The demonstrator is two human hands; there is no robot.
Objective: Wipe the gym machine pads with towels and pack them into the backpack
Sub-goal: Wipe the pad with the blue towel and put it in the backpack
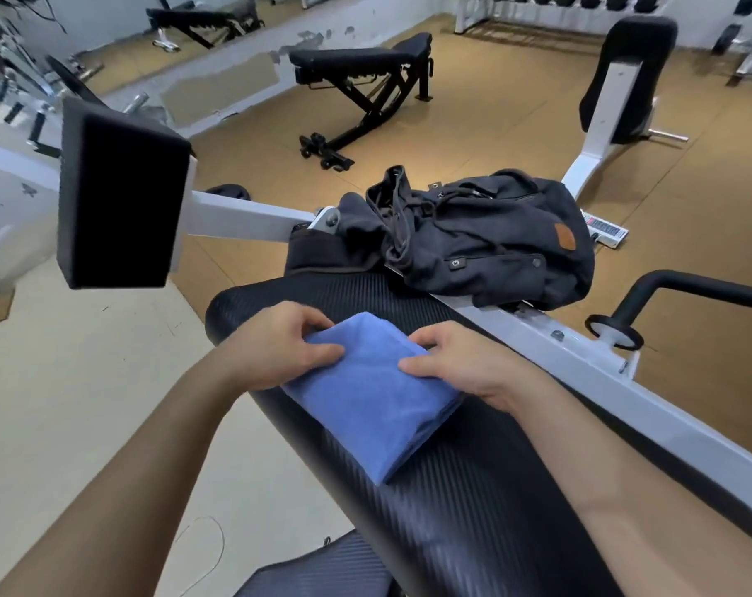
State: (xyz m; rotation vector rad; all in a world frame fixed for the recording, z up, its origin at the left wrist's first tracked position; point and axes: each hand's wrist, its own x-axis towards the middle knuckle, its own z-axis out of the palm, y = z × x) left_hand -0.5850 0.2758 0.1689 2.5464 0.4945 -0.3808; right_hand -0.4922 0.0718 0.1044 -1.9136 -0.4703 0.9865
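Pad (473,489) underside hidden; hands (279,346) cover towel (374,398) corners

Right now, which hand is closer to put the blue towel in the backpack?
Probably the right hand. It pinches the folded blue towel on the side nearer the backpack, which lies ahead and to the right. The left hand would have to cross over.

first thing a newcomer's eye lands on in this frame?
The folded blue towel lying on the black ribbed machine pad at centre, with the left hand and right hand gripping its far edges. Next, the dark canvas backpack slumped open on the white machine frame just beyond the towel. At left, a big black block pad juts toward the camera on a white arm.
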